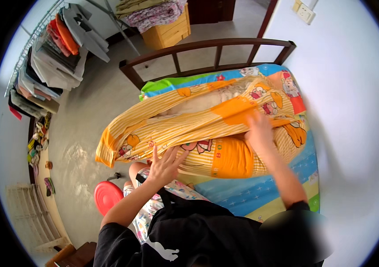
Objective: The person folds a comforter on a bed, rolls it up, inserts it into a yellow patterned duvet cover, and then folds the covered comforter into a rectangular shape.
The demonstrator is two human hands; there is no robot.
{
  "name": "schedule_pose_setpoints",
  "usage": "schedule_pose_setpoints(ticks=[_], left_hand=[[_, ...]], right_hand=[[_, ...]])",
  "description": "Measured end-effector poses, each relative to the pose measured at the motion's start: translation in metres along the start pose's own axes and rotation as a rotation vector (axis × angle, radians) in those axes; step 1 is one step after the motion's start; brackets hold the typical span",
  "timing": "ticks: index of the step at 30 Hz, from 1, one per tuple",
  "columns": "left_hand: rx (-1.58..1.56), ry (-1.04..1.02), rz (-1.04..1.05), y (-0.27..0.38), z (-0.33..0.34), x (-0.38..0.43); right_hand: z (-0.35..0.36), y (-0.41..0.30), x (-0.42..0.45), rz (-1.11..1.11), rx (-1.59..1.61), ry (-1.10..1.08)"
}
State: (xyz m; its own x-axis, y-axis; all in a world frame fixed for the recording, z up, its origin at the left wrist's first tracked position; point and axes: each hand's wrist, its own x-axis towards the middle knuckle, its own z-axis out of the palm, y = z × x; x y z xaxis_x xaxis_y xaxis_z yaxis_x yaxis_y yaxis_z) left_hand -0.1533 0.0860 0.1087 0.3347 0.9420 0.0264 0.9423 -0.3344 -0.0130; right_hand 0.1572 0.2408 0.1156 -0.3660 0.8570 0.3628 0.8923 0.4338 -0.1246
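Observation:
An orange and yellow striped duvet cover [176, 123] with cartoon figures lies bunched and partly folded across the bed. Through its long gap shows a pale quilt [206, 100]. My left hand [164, 167] rests with spread fingers on the cover's near edge. Over the cover's right part is my right hand [259, 130], blurred; whether its fingers pinch the cloth cannot be told. Beneath lies a blue, green and yellow patterned bedsheet [259, 193].
A dark bed-end rail [216, 43] stands beyond the bedding, and a white wall [353, 133] borders the right. Hanging clothes [59, 50], a wooden cabinet [169, 31] and a red stool [107, 198] stand around the bed.

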Motion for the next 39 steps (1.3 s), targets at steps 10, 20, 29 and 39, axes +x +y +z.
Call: schedule_pose_setpoints(ticks=[10,20,29,39], left_hand=[[0.248,0.187,-0.294,-0.094,0.023,-0.027],[0.152,0.421,-0.474,-0.134,0.046,-0.001],[0.189,0.325,-0.596,-0.251,-0.047,0.017],[-0.090,-0.845,-0.461,-0.242,0.034,0.095]], right_hand=[[0.024,-0.223,-0.004,-0.156,0.350,-0.174],[0.092,-0.217,0.018,-0.308,0.346,-0.240],[-0.009,-0.164,-0.057,-0.546,0.494,-0.262],[-0.038,-0.161,-0.109,-0.550,0.900,-0.613]])
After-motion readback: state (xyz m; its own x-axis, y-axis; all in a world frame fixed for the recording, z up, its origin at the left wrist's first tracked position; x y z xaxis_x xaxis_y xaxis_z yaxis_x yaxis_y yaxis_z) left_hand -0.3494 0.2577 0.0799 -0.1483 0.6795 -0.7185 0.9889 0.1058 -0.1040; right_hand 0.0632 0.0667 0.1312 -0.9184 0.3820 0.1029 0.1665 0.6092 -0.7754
